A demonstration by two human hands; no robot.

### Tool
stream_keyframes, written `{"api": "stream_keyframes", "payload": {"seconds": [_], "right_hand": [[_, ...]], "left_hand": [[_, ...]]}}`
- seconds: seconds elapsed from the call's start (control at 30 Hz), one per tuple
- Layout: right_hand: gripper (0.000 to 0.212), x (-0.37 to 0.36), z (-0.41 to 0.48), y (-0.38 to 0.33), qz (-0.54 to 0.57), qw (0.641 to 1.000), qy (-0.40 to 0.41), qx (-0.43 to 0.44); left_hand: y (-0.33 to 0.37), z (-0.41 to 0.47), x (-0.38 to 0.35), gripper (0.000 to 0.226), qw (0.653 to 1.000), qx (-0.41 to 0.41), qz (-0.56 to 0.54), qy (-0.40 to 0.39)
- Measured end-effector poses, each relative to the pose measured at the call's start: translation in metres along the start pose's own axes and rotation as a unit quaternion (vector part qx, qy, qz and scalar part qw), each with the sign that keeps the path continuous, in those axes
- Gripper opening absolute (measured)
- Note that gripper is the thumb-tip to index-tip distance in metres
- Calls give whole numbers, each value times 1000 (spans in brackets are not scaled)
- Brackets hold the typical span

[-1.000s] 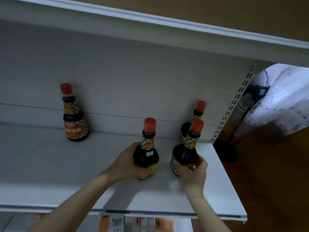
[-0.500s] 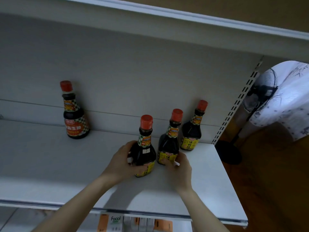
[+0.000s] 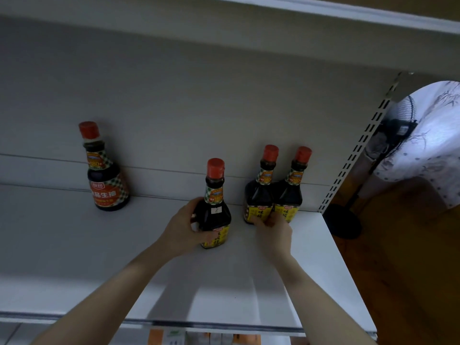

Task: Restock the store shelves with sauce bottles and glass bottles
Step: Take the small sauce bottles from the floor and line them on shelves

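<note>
Several dark sauce bottles with red caps stand on a white shelf. My left hand wraps the body of a yellow-labelled bottle in the middle of the shelf. My right hand rests its fingertips on the base of a second yellow-labelled bottle, which stands against a third one at the back right. A red-labelled bottle stands alone at the back left.
The shelf's right end lies by a slotted upright. Beyond it stand a black pedestal fan and white patterned cloth over a wooden floor. Boxed goods show under the shelf's front edge.
My right hand has pushed its bottle back and to the right until it stands against the rear right bottle. My left hand has kept hold of the middle bottle.
</note>
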State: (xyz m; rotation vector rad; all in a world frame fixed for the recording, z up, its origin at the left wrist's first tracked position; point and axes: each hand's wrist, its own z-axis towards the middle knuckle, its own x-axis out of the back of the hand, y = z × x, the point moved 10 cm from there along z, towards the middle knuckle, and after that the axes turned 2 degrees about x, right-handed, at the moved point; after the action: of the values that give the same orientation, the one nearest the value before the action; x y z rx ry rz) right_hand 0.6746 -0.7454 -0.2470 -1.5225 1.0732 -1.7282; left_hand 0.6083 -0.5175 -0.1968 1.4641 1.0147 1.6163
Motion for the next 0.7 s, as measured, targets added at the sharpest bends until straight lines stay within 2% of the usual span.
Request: {"api": "stream_keyframes", "payload": {"seconds": [0.2,0.3,0.4,0.5,0.6,0.7], "right_hand": [[43,-4,4,0,-18,999,38,-32],[46,-5,5,0,-17,998,44,-37],[42,-1,2,-3,-9,999,40,-22],[29,12,-1,1,-2,999,31,11],[24,30,-5,13,-34,998,21,42],[53,42,-8,27,-114,993,16,34]], "left_hand": [[-5,15,-3,73,1000,12,18,-7],[-10,22,-4,84,999,41,32,-5],[-3,30,-6,79,998,43,45,-4],[-1,46,-7,92,997,35,73,8],[3,54,-11,73,997,40,60,18],[-3,60,-16,60,998,58,24,24]]}}
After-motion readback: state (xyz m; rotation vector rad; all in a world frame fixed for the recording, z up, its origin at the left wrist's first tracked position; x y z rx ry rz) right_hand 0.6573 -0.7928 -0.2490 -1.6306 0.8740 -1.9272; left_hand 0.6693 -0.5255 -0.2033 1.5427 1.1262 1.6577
